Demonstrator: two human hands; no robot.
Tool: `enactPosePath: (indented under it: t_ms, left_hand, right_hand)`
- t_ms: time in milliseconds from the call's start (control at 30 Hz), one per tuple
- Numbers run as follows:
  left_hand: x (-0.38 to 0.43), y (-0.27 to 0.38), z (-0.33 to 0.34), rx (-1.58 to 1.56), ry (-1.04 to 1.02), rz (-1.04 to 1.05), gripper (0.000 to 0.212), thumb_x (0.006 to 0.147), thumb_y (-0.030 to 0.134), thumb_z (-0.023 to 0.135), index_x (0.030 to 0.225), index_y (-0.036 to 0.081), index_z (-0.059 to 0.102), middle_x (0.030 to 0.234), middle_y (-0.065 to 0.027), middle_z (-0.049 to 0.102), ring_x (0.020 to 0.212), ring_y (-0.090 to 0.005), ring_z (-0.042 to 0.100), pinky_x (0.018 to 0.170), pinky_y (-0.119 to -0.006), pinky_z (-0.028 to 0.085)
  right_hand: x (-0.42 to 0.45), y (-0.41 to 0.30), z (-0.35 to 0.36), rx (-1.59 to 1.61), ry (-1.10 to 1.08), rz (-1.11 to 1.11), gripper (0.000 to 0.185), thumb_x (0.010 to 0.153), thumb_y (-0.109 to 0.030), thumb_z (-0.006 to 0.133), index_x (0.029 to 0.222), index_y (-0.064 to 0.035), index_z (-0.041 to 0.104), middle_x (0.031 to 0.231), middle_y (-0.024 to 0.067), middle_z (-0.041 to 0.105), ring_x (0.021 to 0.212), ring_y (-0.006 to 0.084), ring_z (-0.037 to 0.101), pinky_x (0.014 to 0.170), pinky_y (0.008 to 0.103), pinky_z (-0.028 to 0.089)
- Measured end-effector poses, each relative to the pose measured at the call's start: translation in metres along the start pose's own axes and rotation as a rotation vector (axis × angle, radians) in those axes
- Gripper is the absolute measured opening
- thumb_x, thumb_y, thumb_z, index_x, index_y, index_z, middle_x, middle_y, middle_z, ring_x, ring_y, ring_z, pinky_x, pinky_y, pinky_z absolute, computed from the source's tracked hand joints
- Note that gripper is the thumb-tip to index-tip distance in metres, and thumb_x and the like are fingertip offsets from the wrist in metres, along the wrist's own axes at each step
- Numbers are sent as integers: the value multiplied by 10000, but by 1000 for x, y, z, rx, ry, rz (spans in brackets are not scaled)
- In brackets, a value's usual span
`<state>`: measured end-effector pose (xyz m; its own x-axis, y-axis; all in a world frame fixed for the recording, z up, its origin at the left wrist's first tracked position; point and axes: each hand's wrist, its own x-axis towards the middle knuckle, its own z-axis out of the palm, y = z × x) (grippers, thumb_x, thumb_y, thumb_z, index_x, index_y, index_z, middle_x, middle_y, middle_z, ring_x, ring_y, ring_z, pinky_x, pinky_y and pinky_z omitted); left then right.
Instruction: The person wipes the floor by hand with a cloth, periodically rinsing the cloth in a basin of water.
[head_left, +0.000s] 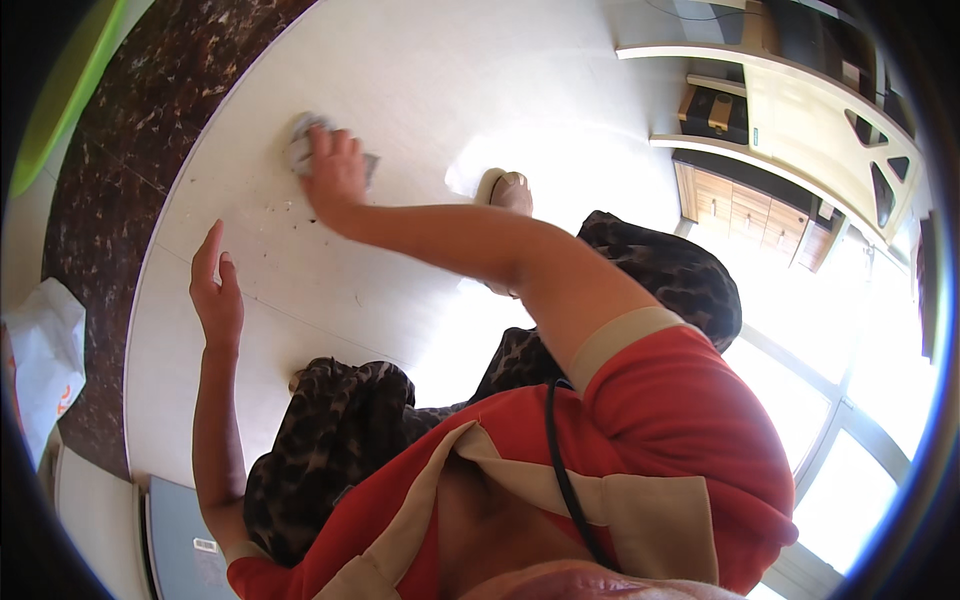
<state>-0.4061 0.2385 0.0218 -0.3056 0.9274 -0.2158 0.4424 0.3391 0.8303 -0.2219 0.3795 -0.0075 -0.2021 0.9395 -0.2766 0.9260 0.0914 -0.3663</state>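
My right hand (335, 169) presses a crumpled greyish-white cloth (301, 146) onto the pale floor tiles (390, 97). The cloth shows past the fingertips and beside the little-finger side, and is slightly blurred; its middle is hidden under the hand. Small dark crumbs (289, 214) lie on the tiles just below that hand. Nothing is in my left hand (217, 289), which is raised at the left with thumb and fingers apart, near the dark floor border.
A dark brown marbled border (90, 202) curves along the left, with a white plastic bag (49, 360) and a green rim (71, 97) beyond it. Cream shelving (802, 112) and wooden drawers (739, 214) stand at the upper right. My sandalled foot (511, 193) is on the floor.
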Motion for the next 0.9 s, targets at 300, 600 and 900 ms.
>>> enactPosePath:
  t_ms: [300, 600, 900]
  left_hand:
    - [0, -6, -10, -85, 77, -89, 420, 964, 65, 440, 1370, 62, 548, 1362, -140, 568, 1259, -281, 535, 1059, -410, 424]
    - [-7, 6, -14, -31, 38, -118, 417, 958, 54, 423, 1352, 42, 560, 1368, -152, 564, 1276, -298, 531, 1073, -428, 424]
    - [37, 60, 9, 479, -345, 309, 468, 889, -9, 523, 1357, -8, 509, 1366, -192, 543, 1278, -359, 495, 1096, -438, 376]
  right_hand:
    - [5, -55, -30, 490, -133, -183, 627, 764, -84, 631, 1364, -90, 450, 1190, 222, 469, 1109, 411, 496, 926, 452, 471]
    - [-13, 68, -30, 147, 273, 11, 574, 708, -124, 720, 1255, -132, 548, 1090, 142, 498, 1009, 341, 503, 818, 451, 487]
    - [10, 45, -27, 204, 212, -148, 604, 667, -202, 779, 1233, -183, 569, 1067, 103, 499, 1002, 296, 496, 796, 423, 432]
